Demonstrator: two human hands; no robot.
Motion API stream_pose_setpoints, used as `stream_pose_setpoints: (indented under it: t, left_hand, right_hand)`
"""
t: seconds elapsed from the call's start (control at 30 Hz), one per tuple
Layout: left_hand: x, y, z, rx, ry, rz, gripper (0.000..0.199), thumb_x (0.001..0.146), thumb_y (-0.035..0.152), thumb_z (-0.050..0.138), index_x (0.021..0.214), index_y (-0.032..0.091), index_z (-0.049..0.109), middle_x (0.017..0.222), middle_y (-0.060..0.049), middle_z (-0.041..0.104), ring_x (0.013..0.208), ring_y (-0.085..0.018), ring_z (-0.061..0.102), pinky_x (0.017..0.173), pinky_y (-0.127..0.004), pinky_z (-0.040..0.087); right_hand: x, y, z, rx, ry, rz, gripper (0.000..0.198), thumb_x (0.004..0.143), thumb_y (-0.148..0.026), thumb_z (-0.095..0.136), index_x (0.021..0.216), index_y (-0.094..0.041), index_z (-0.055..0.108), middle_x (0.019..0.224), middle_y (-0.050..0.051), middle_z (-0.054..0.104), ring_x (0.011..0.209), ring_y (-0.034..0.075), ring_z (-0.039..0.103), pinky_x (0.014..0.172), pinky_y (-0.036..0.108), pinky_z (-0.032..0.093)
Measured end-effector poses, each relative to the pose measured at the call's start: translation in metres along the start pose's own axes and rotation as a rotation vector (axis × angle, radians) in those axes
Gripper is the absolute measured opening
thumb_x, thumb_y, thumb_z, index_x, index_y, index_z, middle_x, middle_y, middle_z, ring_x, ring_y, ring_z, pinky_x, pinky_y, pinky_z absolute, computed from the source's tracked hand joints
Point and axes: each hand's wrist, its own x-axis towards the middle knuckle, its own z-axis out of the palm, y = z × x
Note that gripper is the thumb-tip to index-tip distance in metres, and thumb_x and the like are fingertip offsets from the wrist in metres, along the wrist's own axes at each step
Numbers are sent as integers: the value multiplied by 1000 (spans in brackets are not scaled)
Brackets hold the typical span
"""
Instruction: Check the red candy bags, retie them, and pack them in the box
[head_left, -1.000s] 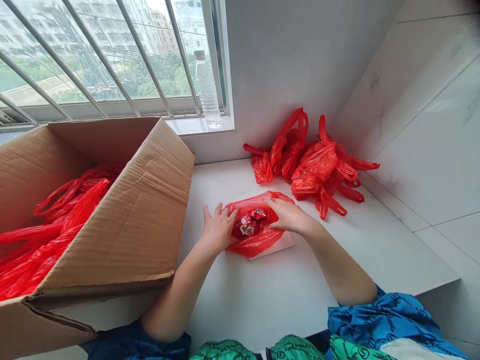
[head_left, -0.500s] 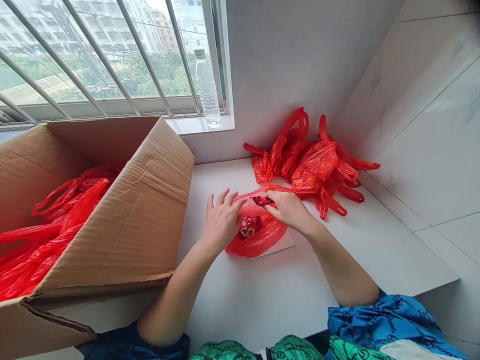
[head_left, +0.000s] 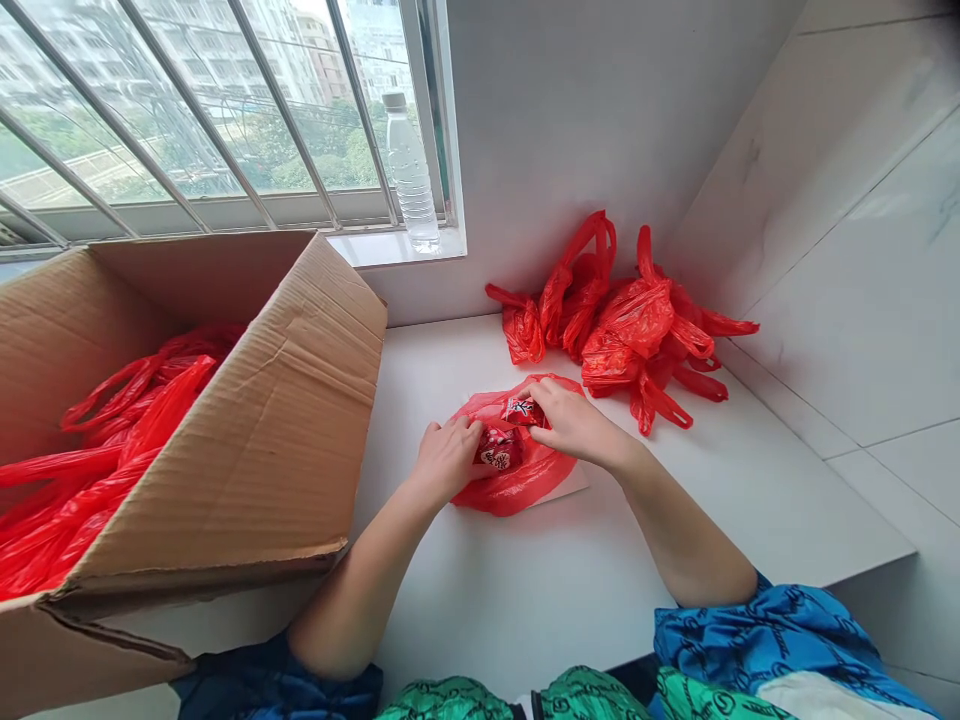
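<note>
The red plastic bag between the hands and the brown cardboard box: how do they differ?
The bag is limp, red and translucent; the box is flat-sided and brown. The bag is smaller than the box. The bag holds red packets; the box holds red plastic bags. Both are open.

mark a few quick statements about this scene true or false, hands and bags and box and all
1. The left hand and right hand are both at the open bag. True.
2. The packets in that bag are green. False: those showing are red.
3. The bottle stands upright on the window sill. True.
4. The cardboard box is closed. False: its top is open and red plastic shows inside.
5. A pile of red bags lies on the table, near the wall. True.
</note>
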Motion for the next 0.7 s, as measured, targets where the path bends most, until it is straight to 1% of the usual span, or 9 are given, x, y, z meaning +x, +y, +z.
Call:
stream_pose_setpoints:
  t: [0.1, 0.2, 0.27, 0.33, 0.4, 0.53, 0.6, 0.67, 0.7]
  left_hand:
    - [3, -1, 0, -13, 32, 8, 28, 82, 43, 68, 92, 21, 54, 105, -8, 64, 98, -28, 60, 73, -34, 38]
    - [4, -1, -3, -79, 36, 20, 22, 84, 31, 64, 100, 22, 52, 97, -4, 68, 94, -25, 62, 75, -34, 38]
    - [4, -3, -5, -110, 89, 26, 25, 86, 24, 59, 109, 23, 51, 98, -3, 70, 94, -23, 63, 77, -33, 39]
    - [4, -4, -8, -97, 167, 10, 26, 88, 19, 53, 114, 24, 52, 105, -5, 70, 97, -23, 64, 77, -34, 39]
    - [6, -4, -9, -84, 231, -24, 25, 91, 16, 47, 112, 24, 56, 108, -6, 69, 97, -23, 64, 75, -33, 40]
    - [8, -3, -7, -113, 328, -60, 23, 93, 16, 44, 106, 25, 61, 104, -6, 68, 92, -23, 62, 73, -32, 42]
    - [6, -2, -5, -68, 299, -26, 26, 89, 9, 43, 101, 24, 62, 101, -7, 67, 92, -24, 61, 75, -33, 42]
    - [0, -2, -6, -27, 216, 25, 31, 83, 3, 44, 98, 24, 62, 102, -7, 65, 93, -24, 61, 79, -35, 42]
    - [-4, -2, -8, -34, 183, 54, 34, 81, 2, 45, 100, 24, 63, 106, -7, 65, 95, -24, 60, 82, -37, 41]
  right_hand:
    - [2, 2, 5, -159, -54, 86, 31, 88, -13, 49, 117, -19, 56, 113, 10, 60, 94, 23, 62, 74, 29, 44]
    - [5, 5, 9, -233, -19, 149, 27, 93, -14, 43, 117, -17, 56, 109, 12, 63, 97, 24, 62, 77, 30, 43]
    - [6, 7, 9, -233, 2, 153, 26, 95, -15, 39, 116, -17, 56, 107, 12, 66, 99, 25, 63, 77, 31, 43]
    - [7, 6, 8, -231, 5, 145, 26, 96, -15, 38, 115, -16, 56, 104, 12, 68, 98, 25, 64, 77, 31, 43]
    - [6, 5, 5, -220, -4, 134, 23, 97, -18, 39, 111, -17, 57, 100, 10, 69, 96, 25, 65, 75, 31, 42]
    - [5, 3, 1, -170, 19, 99, 14, 96, -24, 47, 105, -19, 57, 100, 9, 68, 92, 23, 65, 72, 30, 43]
    - [4, 3, 0, -142, 57, 77, 17, 91, -22, 54, 108, -19, 55, 104, 9, 66, 94, 23, 64, 75, 29, 44]
    - [3, 3, -1, -106, 97, 57, 27, 87, -19, 58, 113, -19, 53, 109, 10, 64, 98, 23, 63, 78, 29, 45]
    - [2, 2, -2, -83, 117, 44, 29, 87, -18, 59, 115, -19, 52, 111, 10, 64, 98, 23, 63, 79, 29, 45]
